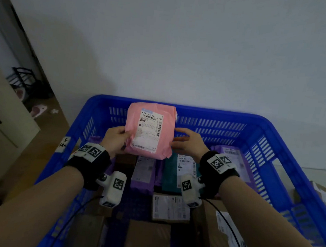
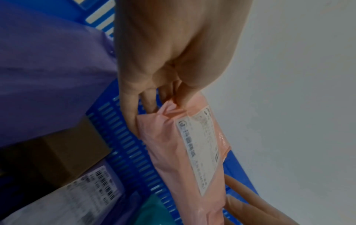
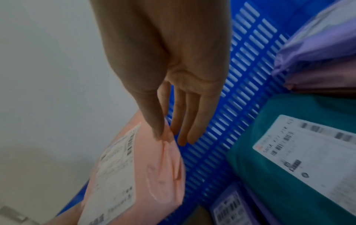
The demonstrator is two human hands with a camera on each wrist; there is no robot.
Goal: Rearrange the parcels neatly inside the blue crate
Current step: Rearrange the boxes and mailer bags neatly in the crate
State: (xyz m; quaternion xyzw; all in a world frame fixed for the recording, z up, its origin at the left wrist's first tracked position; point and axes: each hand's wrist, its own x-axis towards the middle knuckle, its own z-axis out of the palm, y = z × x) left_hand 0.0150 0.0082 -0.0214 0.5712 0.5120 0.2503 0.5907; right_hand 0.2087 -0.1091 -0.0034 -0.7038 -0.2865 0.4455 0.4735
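A pink parcel (image 1: 150, 130) with a white shipping label stands upright above the far side of the blue crate (image 1: 237, 115). My left hand (image 1: 116, 137) pinches its left edge, thumb on the label side, as the left wrist view shows on the pink parcel (image 2: 173, 152). My right hand (image 1: 184, 142) is at the right edge. In the right wrist view its thumb and forefinger (image 3: 167, 132) pinch a fold of the pink parcel (image 3: 154, 175), the other fingers straight. Below lie a teal parcel (image 1: 170, 174), purple parcels (image 1: 232, 154) and cardboard boxes (image 1: 147, 239).
The crate's slotted far wall (image 3: 240, 76) stands close behind the pink parcel, against a white room wall. A brown box (image 2: 73, 144) and a purple bag (image 2: 48, 76) lie at the crate's left. A beige cabinet (image 1: 1, 130) stands left of the crate.
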